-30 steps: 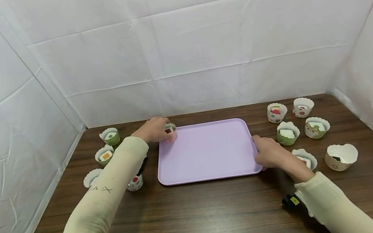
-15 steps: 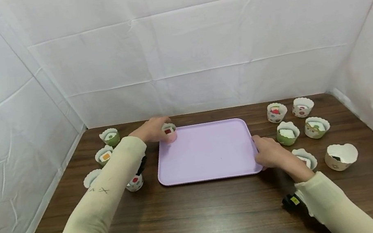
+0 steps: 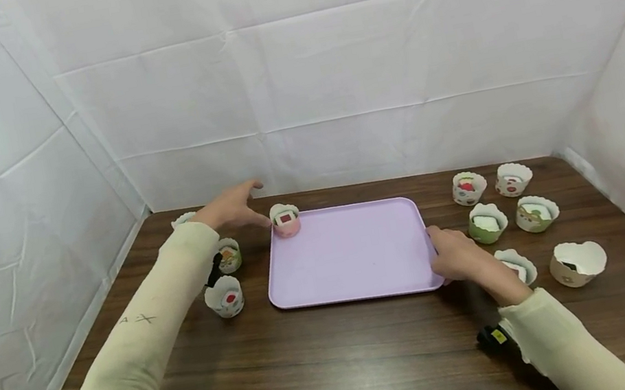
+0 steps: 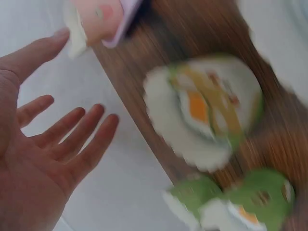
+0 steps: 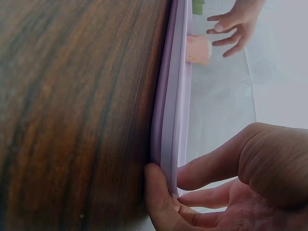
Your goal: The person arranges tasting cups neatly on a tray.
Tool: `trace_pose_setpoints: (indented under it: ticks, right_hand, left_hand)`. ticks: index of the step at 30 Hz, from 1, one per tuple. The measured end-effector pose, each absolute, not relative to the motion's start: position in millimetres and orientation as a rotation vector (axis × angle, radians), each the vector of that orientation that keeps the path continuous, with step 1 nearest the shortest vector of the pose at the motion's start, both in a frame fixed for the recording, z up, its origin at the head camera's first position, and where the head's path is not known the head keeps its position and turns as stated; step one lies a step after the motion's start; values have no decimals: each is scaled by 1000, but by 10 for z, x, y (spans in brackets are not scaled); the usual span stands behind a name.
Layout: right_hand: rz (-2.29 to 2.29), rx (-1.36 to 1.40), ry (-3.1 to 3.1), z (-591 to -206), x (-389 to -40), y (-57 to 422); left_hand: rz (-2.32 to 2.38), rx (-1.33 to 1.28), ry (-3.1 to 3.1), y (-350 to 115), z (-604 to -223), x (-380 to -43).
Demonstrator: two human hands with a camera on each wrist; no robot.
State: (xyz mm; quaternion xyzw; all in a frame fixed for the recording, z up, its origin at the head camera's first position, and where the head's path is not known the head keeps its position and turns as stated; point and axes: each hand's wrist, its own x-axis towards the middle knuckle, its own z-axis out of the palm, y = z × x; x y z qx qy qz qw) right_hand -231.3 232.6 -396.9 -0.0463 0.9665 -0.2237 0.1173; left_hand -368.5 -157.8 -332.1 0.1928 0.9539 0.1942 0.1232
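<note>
a pale pink, round, scalloped paper cup (image 3: pixel 287 229) stands on the far left corner of a lilac, rectangular, plastic-looking tray (image 3: pixel 354 254), whose long side runs left to right. the left hand (image 3: pixel 230 209), spread wide and holding nothing, is just left of the cup and much the nearer; whether its thumb touches the rim, i cannot tell. the right hand (image 3: pixel 458 254) pinches the tray's right edge, well apart from the cup.

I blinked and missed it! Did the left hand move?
Yes. Against the tray, the left hand has moved left, away from the pink cup.
</note>
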Motion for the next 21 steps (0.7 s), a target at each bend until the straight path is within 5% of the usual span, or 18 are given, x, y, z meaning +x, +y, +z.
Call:
trace_pose_setpoints:
  ticks: [21]
  right_hand:
    - [-614, -177, 2866, -3990, -2294, 2362]
  left_hand:
    - [557, 250, 2931, -2440, -3311, -3633]
